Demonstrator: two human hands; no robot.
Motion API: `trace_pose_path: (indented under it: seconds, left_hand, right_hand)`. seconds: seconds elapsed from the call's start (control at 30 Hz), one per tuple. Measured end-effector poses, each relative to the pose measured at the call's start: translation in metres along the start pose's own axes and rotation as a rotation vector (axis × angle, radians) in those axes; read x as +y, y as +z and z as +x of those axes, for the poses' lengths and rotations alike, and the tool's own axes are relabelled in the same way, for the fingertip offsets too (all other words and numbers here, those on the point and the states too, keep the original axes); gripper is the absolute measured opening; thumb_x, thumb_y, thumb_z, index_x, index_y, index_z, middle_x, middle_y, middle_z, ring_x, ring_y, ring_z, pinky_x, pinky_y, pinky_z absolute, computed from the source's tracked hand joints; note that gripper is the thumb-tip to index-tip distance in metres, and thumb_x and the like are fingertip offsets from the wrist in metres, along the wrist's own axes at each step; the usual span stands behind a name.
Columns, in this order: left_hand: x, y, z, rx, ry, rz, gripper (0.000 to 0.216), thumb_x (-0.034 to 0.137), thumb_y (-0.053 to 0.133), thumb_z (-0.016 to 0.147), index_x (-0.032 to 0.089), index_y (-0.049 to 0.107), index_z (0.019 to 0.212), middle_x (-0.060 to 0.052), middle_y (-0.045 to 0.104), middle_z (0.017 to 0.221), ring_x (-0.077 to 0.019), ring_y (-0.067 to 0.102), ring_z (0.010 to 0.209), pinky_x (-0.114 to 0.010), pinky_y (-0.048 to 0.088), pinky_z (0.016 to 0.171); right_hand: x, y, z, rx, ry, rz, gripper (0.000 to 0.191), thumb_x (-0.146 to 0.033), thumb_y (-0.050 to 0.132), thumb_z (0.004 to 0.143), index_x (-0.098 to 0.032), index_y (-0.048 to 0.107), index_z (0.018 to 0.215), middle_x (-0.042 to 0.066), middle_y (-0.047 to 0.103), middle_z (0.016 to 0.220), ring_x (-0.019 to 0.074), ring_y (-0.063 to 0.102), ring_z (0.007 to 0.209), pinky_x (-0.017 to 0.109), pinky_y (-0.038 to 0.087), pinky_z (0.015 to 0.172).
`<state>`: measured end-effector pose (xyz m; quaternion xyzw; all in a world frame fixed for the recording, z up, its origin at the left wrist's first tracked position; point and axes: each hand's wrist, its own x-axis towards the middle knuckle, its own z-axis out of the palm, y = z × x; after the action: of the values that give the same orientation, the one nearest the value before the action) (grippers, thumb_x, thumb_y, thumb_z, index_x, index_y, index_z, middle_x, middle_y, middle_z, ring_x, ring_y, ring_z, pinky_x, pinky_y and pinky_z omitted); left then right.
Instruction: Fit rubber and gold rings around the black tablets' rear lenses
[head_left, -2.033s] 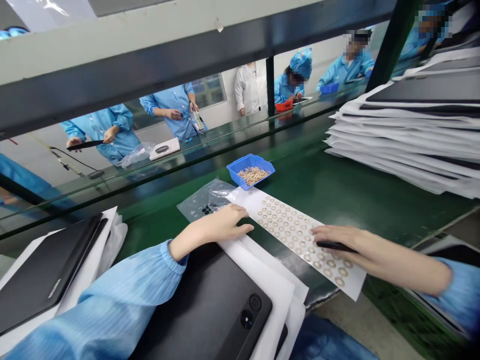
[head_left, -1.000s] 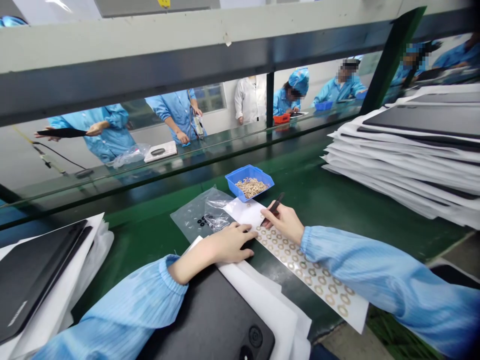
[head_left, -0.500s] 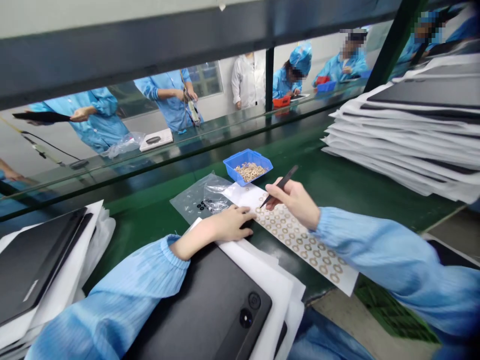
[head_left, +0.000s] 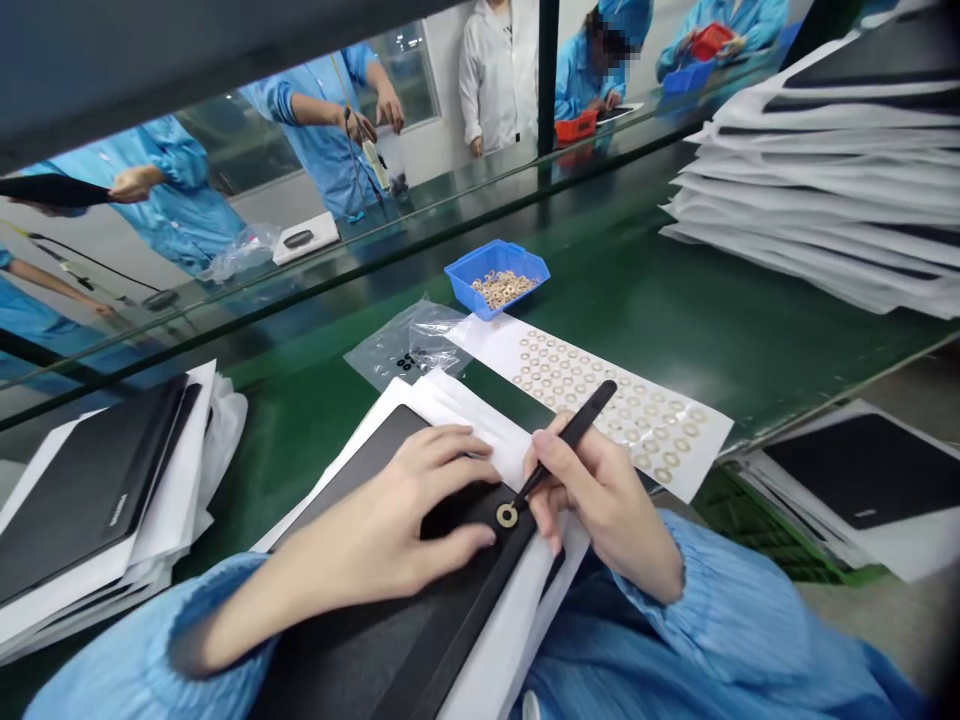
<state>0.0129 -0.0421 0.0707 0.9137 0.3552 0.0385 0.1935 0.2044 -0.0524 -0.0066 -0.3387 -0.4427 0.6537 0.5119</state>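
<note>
My right hand [head_left: 592,490] pinches black tweezers [head_left: 576,432], their tips at a small gold ring [head_left: 507,515] near the edge of a black panel with the look of a tablet back [head_left: 352,640]. The ring lies over, or just above, the spot near the panel's corner; I cannot tell whether the tips still grip it. My left hand [head_left: 427,500] rests over the same panel with fingers apart, holding nothing. White foam sheets [head_left: 450,395] lie under the panel. Beyond them is a white sheet [head_left: 705,440] with rows of gold rings.
A blue bin [head_left: 480,300] of loose rings stands behind a clear plastic bag [head_left: 397,345] with black rings. Stacks of panels with foam lie at left [head_left: 82,500] and far right [head_left: 810,190]. A green crate [head_left: 795,525] is below right. Co-workers stand across the bench.
My right hand has brought the tweezers from the ring sheet to the panel, where a gold ring now shows at their tips. My left hand has moved back onto the panel. The view has shifted.
</note>
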Motion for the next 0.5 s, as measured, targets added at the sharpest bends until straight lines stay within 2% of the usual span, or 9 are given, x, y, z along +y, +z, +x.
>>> trace_pose_path:
  seconds: [0.07, 0.13, 0.5]
  left_hand:
    - [0.0010, 0.0062, -0.0060, -0.025, 0.024, 0.021, 0.049, 0.043, 0.059, 0.083, 0.024, 0.046, 0.126, -0.007, 0.040, 0.138, -0.0259, 0.026, 0.132, -0.042, 0.025, 0.109]
    - [0.0007, 0.0091, -0.0057, -0.040, 0.050, 0.034, 0.057, 0.049, 0.062, 0.080, 0.024, 0.043, 0.127, -0.008, 0.038, 0.138, -0.0274, 0.025, 0.132, -0.044, 0.023, 0.109]
    - [0.0005, 0.0087, -0.0009, -0.024, 0.035, -0.029, 0.054, 0.049, 0.066, 0.076, 0.026, 0.047, 0.120, -0.008, 0.042, 0.131, -0.0271, 0.034, 0.123, -0.043, 0.024, 0.105]
  right_hand:
    - [0.0029, 0.0014, -0.0003, 0.027, -0.011, -0.018, 0.030, -0.046, 0.052, 0.086, -0.019, 0.044, 0.078, -0.006, 0.052, 0.046, 0.0074, 0.047, 0.032, 0.016, 0.038, 0.029]
    - [0.0042, 0.0021, -0.0012, 0.046, -0.029, -0.042, 0.030, -0.046, 0.052, 0.087, -0.019, 0.044, 0.077, -0.007, 0.049, 0.045, 0.0061, 0.044, 0.031, 0.015, 0.036, 0.028]
    - [0.0037, 0.0028, -0.0038, 0.052, -0.043, -0.081, 0.027, -0.043, 0.050, 0.089, -0.020, 0.042, 0.077, -0.009, 0.046, 0.043, 0.0047, 0.041, 0.029, 0.013, 0.034, 0.030]
